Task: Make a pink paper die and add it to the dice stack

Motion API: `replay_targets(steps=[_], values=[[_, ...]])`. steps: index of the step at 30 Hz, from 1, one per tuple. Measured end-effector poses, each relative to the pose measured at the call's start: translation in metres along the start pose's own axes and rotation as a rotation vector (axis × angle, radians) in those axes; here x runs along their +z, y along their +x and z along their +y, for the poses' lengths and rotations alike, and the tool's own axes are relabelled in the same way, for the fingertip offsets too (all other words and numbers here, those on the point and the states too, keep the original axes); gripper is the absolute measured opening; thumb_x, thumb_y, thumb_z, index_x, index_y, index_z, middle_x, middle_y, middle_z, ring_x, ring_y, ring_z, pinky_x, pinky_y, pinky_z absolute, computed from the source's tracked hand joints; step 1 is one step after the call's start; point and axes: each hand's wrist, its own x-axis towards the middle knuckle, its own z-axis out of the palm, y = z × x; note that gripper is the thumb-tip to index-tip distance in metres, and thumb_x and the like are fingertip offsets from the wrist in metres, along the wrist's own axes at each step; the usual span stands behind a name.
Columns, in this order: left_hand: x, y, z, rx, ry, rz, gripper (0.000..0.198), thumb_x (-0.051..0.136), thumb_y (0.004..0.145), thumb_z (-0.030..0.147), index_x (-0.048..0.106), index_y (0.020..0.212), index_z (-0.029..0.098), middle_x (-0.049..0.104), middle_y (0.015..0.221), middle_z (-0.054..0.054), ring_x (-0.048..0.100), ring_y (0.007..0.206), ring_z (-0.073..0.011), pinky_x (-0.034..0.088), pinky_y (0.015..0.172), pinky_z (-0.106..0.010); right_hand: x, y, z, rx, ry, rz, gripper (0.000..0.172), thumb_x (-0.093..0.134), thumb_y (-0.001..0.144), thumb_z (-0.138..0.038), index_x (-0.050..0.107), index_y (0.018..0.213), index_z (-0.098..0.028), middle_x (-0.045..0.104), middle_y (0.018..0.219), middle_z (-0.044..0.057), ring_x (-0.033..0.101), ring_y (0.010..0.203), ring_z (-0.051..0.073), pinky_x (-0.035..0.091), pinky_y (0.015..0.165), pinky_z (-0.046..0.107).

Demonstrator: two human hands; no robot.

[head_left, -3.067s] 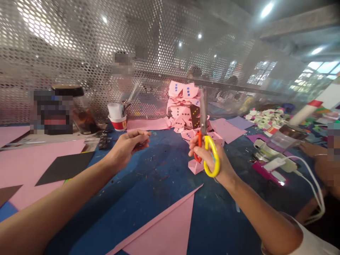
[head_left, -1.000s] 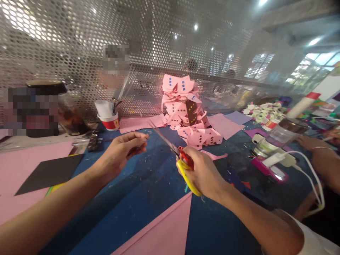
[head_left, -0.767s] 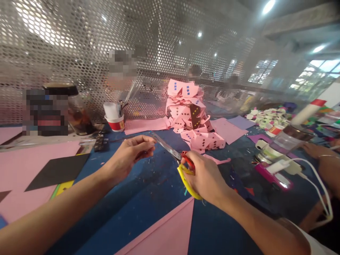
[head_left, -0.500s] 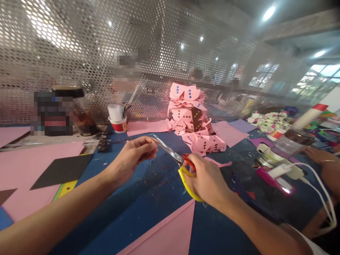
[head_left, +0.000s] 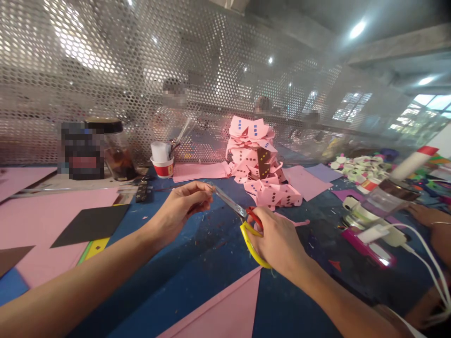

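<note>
My right hand (head_left: 276, 234) grips a pair of scissors (head_left: 241, 211) with one yellow and one red handle loop. Their blades point up and left, and the tips reach the fingertips of my left hand (head_left: 186, 204). That hand is closed in a pinch at the blade tips; whatever lies between its fingers is too small or hidden to make out. A pink sheet (head_left: 221, 307) with a folded edge lies below the scissors. Behind them rises a stack of folded pink paper pieces (head_left: 252, 159) with blue, dark and yellow square dots.
At left, pink paper (head_left: 70, 202) lies under a black sheet (head_left: 91, 225). A paper cup (head_left: 163, 168) of tools and a lidded jar (head_left: 118, 157) stand by the perforated metal screen (head_left: 197, 56). On the right are a magenta device (head_left: 368, 249) with white cables and another person's hand (head_left: 428, 216).
The view has shifted slightly, so the background sits a little farther right and lower. The scissor tips now meet my left fingertips more closely; both hands keep their grips.
</note>
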Motion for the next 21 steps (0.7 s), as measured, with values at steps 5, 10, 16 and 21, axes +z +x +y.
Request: replay_targets(steps=[5, 10, 16, 21], values=[[0.0004, -0.0005, 0.0009, 0.008, 0.006, -0.005, 0.012, 0.078, 0.077, 0.026, 0.070, 0.079, 0.019, 0.066, 0.077, 0.002, 0.058, 0.065, -0.0075, 0.046, 0.065, -0.018, -0.0017, 0.0009, -0.0013, 0.009, -0.012, -0.012, 0.013, 0.064, 0.084, -0.035, 0.058, 0.085, -0.024, 0.064, 0.072, -0.002, 0.057, 0.061, 0.016, 0.030, 0.060, 0.028], [-0.0002, -0.0003, 0.0019, -0.002, 0.008, -0.003, 0.013, 0.079, 0.077, 0.029, 0.071, 0.081, 0.019, 0.066, 0.075, 0.002, 0.058, 0.065, -0.0079, 0.046, 0.065, -0.019, -0.0019, 0.0005, 0.0002, 0.010, -0.026, -0.011, 0.013, 0.063, 0.085, -0.035, 0.058, 0.086, -0.023, 0.065, 0.073, -0.002, 0.057, 0.061, 0.016, 0.030, 0.060, 0.028], [-0.0003, -0.0004, 0.0020, -0.006, 0.011, -0.005, 0.016, 0.081, 0.076, 0.030, 0.073, 0.084, 0.020, 0.067, 0.077, 0.002, 0.058, 0.066, -0.0079, 0.046, 0.065, -0.019, -0.0040, -0.0004, -0.0027, 0.005, -0.040, -0.015, 0.014, 0.064, 0.084, -0.036, 0.058, 0.085, -0.023, 0.063, 0.069, -0.002, 0.057, 0.062, 0.017, 0.028, 0.060, 0.029], [-0.0017, 0.0018, -0.0009, -0.014, 0.014, -0.021, 0.019, 0.082, 0.075, 0.033, 0.075, 0.088, 0.021, 0.068, 0.079, 0.001, 0.059, 0.065, -0.0091, 0.047, 0.066, -0.021, -0.0059, -0.0007, -0.0053, 0.009, -0.046, -0.035, 0.013, 0.064, 0.084, -0.035, 0.059, 0.083, -0.023, 0.063, 0.068, -0.002, 0.057, 0.062, 0.017, 0.028, 0.060, 0.029]])
